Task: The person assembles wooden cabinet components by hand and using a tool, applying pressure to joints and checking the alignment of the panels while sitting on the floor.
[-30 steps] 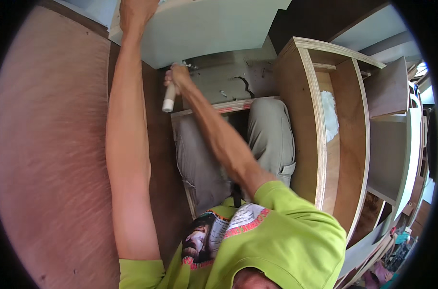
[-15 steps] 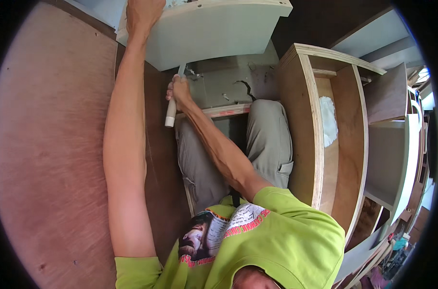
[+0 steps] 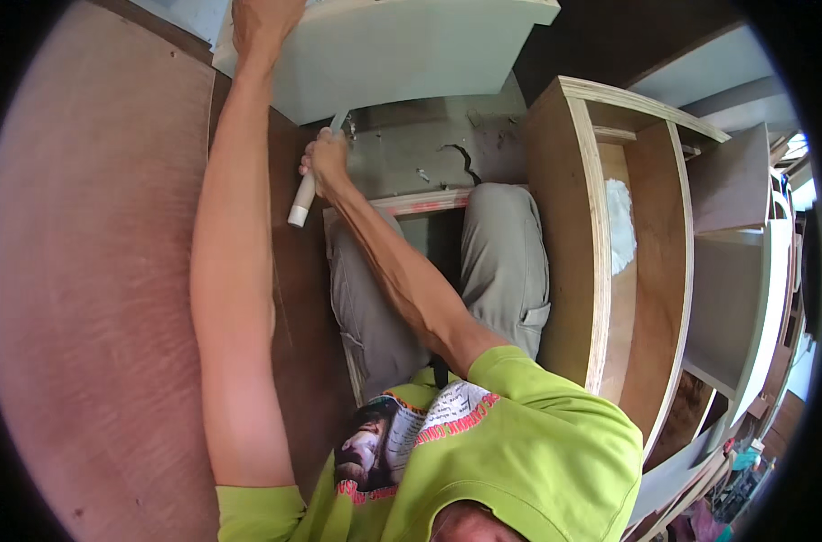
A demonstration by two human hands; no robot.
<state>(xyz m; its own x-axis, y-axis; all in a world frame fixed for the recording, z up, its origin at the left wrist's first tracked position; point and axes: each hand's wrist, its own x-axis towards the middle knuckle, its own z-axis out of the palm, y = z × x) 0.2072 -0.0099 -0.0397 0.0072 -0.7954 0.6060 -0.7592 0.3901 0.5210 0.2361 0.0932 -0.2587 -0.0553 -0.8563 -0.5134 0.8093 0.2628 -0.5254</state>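
Observation:
My right hand is wrapped round the pale, round handle of a chisel. Its flat grey blade points up and away, reaching the lower edge of a pale grey-green box-like wooden piece. The blade's tip is hidden there. My left arm stretches far forward, and my left hand lies at the left end of that piece's upper edge. The left fingers run out of the picture, so their grip is hidden.
A large reddish-brown wooden panel stands on my left. To my right is an open plywood cabinet frame with a white patch inside. Pale scraps and a dark curled strip lie on the grey surface beyond my knees.
My right hand has shifted slightly left and away, and the chisel's handle end has swung left and up, so it leans more. My left hand has barely moved.

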